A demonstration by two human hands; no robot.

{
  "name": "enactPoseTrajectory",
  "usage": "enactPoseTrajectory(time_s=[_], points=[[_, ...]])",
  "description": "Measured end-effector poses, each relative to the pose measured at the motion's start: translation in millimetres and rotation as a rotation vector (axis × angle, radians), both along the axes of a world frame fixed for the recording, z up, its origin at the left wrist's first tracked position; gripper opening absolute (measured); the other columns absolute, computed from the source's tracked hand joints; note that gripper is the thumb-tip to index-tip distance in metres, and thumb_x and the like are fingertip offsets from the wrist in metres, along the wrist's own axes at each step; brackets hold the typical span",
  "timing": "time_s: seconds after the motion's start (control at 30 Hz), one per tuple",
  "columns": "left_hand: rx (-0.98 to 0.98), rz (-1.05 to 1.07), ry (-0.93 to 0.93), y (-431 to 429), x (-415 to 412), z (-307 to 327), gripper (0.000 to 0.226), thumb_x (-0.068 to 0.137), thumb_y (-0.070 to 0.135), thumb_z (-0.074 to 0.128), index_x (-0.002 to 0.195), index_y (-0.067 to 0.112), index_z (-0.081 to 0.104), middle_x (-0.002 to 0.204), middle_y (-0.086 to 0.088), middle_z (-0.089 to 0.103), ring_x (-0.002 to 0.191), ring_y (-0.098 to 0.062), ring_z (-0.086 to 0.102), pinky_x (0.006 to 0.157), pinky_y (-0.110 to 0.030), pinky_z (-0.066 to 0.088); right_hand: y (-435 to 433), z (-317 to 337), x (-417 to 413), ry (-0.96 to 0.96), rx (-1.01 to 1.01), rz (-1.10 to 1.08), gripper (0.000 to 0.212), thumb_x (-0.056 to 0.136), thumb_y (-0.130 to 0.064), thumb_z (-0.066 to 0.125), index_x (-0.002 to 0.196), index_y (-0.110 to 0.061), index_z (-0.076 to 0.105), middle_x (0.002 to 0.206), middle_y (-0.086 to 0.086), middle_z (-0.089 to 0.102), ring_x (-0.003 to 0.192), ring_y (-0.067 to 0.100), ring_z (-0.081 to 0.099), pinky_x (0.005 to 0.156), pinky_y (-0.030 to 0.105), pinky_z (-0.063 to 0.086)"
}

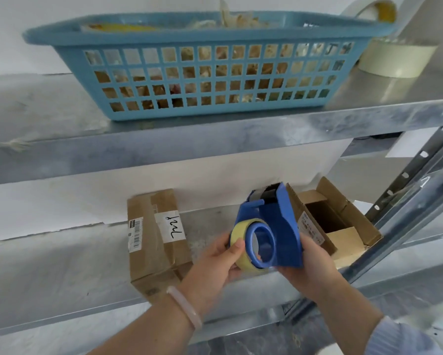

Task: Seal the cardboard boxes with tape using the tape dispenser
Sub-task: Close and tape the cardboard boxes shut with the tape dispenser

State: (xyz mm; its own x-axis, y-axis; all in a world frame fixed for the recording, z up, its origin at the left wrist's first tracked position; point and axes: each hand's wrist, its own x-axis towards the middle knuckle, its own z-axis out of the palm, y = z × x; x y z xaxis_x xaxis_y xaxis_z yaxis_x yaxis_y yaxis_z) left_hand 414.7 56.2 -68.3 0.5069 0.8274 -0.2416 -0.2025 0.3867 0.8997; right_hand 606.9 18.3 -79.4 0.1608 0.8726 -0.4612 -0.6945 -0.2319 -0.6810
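Note:
A blue tape dispenser with a yellowish tape roll on its hub is held up in front of the lower shelf. My left hand grips the roll from the left, thumb on its face. My right hand holds the dispenser body from below and right. Behind it, on the lower shelf, stands an open cardboard box with its flaps up. A closed, labelled cardboard box lies to the left.
A blue plastic basket full of scraps sits on the upper metal shelf. Two rolls of pale tape stand to its right. A slotted steel upright runs along the right side.

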Motion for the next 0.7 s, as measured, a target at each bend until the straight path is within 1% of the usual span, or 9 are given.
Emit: enactPoseTrajectory(time_s=[0.1,0.2,0.27,0.37,0.43,0.53,0.6,0.67,0.7], points=[[-0.105,-0.001,-0.175,0.1,-1.6,10.6,0.041,0.086,0.026,0.054,0.121,0.006,0.063,0.12,-0.022,0.065,0.112,-0.035,0.063,0.095,-0.049,0.052,-0.7,9.3,-11.2,0.13,0.114,0.181,0.046,0.092,-0.033,0.06,0.13,-0.007,0.06,0.125,0.02,0.064,0.105,0.032,0.066,0.083,0.044,0.057],[-0.197,-0.006,-0.264,-2.4,-3.1,15.5,0.046,0.09,0.025,0.049,0.127,-0.002,0.055,0.125,-0.032,0.058,0.118,-0.043,0.057,0.099,-0.055,0.047,-0.9,15.3,-21.4,0.211,0.288,0.282,0.042,0.093,-0.043,0.061,0.121,-0.013,0.068,0.112,0.014,0.07,0.1,0.025,0.069,0.08,0.039,0.056],[-0.235,0.027,-0.283,-3.8,-4.6,17.1,0.048,0.094,0.026,0.046,0.13,-0.005,0.052,0.129,-0.037,0.051,0.122,-0.045,0.053,0.101,-0.057,0.045,-1.3,21.2,-25.0,0.21,0.346,0.331,0.042,0.086,-0.046,0.069,0.115,-0.016,0.072,0.103,0.01,0.074,0.095,0.022,0.071,0.079,0.036,0.056],[-0.164,0.061,-0.153,-8.4,-8.6,18.8,0.05,0.094,0.033,0.04,0.13,0.001,0.055,0.127,-0.023,0.06,0.122,-0.034,0.056,0.102,-0.048,0.044,-2.3,23.7,-26.8,0.209,0.394,0.343,0.047,0.085,-0.036,0.074,0.124,-0.013,0.065,0.105,0.015,0.071,0.097,0.028,0.069,0.081,0.04,0.056],[-0.129,0.072,-0.064,-12.2,-10.2,19.0,0.042,0.098,0.033,0.036,0.124,0.009,0.06,0.123,-0.012,0.065,0.11,-0.025,0.057,0.09,-0.039,0.045,-2.9,26.0,-29.2,0.19,0.425,0.342,0.055,0.083,-0.033,0.076,0.131,-0.011,0.06,0.108,0.018,0.069,0.099,0.031,0.068,0.084,0.042,0.056],[-0.132,0.082,-0.009,-15.7,-15.0,19.8,0.036,0.098,0.03,0.04,0.117,0.011,0.064,0.114,-0.01,0.065,0.099,-0.023,0.055,0.078,-0.034,0.046,0.8,35.1,-33.6,0.11,0.395,0.255,0.062,0.064,-0.034,0.09,0.118,-0.012,0.069,0.081,0.013,0.065,0.071,0.024,0.066,0.07,0.036,0.058],[-0.096,0.082,0.04,-14.6,-21.1,22.5,0.032,0.094,0.026,0.049,0.115,0.01,0.067,0.11,-0.012,0.068,0.1,-0.027,0.059,0.083,-0.036,0.051,1.7,44.5,-33.0,0.029,0.39,0.239,0.061,0.067,-0.031,0.082,0.123,-0.01,0.065,0.073,0.009,0.061,0.06,0.019,0.06,0.058,0.03,0.055],[-0.055,0.124,0.071,-7.3,-30.1,26.2,0.026,0.096,0.019,0.05,0.115,0.011,0.068,0.114,-0.013,0.069,0.101,-0.025,0.064,0.089,-0.037,0.053,1.4,53.7,-29.3,-0.1,0.418,0.305,0.054,0.075,-0.026,0.07,0.128,-0.014,0.063,0.084,0.007,0.068,0.065,0.016,0.064,0.059,0.027,0.054],[-0.071,0.164,0.029,-2.3,-35.7,30.2,0.026,0.096,0.018,0.051,0.115,0.011,0.068,0.115,-0.014,0.069,0.098,-0.024,0.067,0.087,-0.036,0.055,1.1,57.7,-27.1,-0.182,0.43,0.359,0.049,0.078,-0.024,0.067,0.127,-0.019,0.064,0.095,0.007,0.07,0.072,0.017,0.068,0.062,0.026,0.055]])
